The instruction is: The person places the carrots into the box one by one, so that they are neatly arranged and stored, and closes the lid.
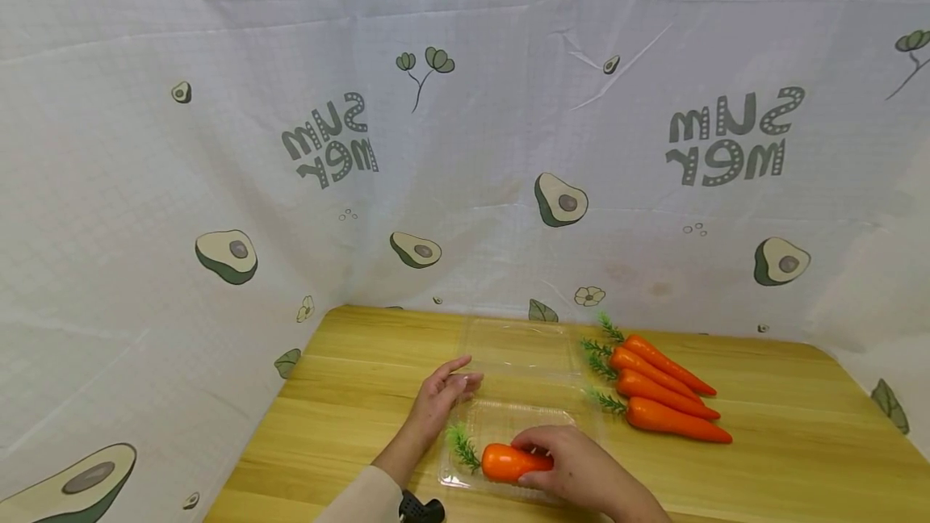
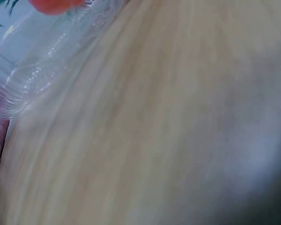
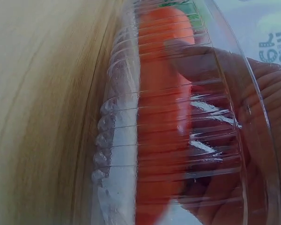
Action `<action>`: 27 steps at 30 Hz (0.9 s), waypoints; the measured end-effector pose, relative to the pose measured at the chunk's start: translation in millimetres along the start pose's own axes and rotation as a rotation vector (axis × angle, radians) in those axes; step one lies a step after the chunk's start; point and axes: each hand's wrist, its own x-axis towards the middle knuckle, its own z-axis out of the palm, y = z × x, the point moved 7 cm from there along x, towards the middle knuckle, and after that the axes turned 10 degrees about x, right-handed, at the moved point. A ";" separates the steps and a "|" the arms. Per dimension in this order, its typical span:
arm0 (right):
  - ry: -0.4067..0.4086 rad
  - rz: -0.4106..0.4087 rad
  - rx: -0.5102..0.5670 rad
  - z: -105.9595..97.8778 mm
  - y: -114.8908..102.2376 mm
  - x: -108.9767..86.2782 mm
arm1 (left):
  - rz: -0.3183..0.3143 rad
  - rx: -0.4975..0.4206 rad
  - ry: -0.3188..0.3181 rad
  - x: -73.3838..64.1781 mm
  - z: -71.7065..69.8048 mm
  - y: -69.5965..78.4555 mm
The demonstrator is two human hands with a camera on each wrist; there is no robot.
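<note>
A clear plastic clamshell box (image 1: pixel 452 479) lies with its lid (image 1: pixel 523 345) folded back on the table. In its lower half is an orange toy carrot (image 1: pixel 503 462) with green leaves, lying leaf end to the left. My right hand (image 1: pixel 574 465) grips that carrot by its middle, thumb on the near side and fingers over the far side. Through the ribbed wall in the right wrist view, the carrot (image 3: pixel 161 103) shows low in the box. My left hand (image 1: pixel 438 396) is at the box's left edge, fingers loosely extended towards the hinge.
Several more carrots (image 1: pixel 664 386) lie side by side to the right of the box, leaves pointing left. A small black object (image 1: pixel 421 509) shows by the left sleeve. A printed white curtain (image 1: pixel 479 144) stands around the wooden table (image 1: pixel 341 394).
</note>
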 end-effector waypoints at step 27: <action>0.102 0.062 0.034 -24.6 -2.0 -10.2 | 0.007 0.015 0.003 -0.3 -0.9 0.0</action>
